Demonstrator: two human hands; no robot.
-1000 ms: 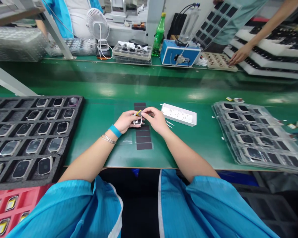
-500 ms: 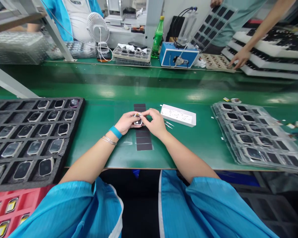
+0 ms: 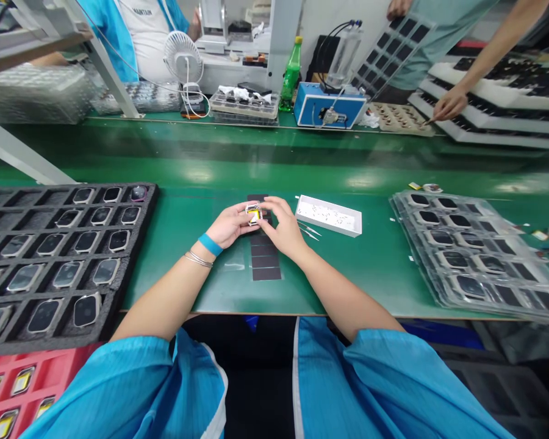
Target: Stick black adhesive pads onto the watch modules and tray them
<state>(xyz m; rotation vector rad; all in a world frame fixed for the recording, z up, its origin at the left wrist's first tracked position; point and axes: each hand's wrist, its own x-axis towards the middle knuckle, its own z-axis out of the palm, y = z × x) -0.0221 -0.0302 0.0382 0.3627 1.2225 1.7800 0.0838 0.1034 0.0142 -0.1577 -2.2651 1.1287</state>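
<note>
My left hand (image 3: pixel 230 224) and my right hand (image 3: pixel 281 227) meet over the green bench and both grip a small silver watch case (image 3: pixel 254 214) with a yellow part showing in it. Fingers of both hands are curled round the case. Under the hands lies a strip of dark square pads (image 3: pixel 264 259). A white shallow box (image 3: pixel 328 214) with small parts sits just right of my right hand, and thin tweezers (image 3: pixel 309 230) lie beside it.
A black foam tray (image 3: pixel 50 256) of watch cases fills the left. Clear blister trays (image 3: pixel 466 256) of cases lie at the right. A red tray (image 3: pixel 9 378) shows at lower left. Across the belt stand a fan (image 3: pixel 180 50), a green bottle (image 3: pixel 291 74), a blue box (image 3: pixel 328 103); another person's hand (image 3: pixel 448 105) touches trays.
The case has been turned in my hands, so its yellow inside now faces up. The other person's hand at the far right has lifted and shifted slightly right.
</note>
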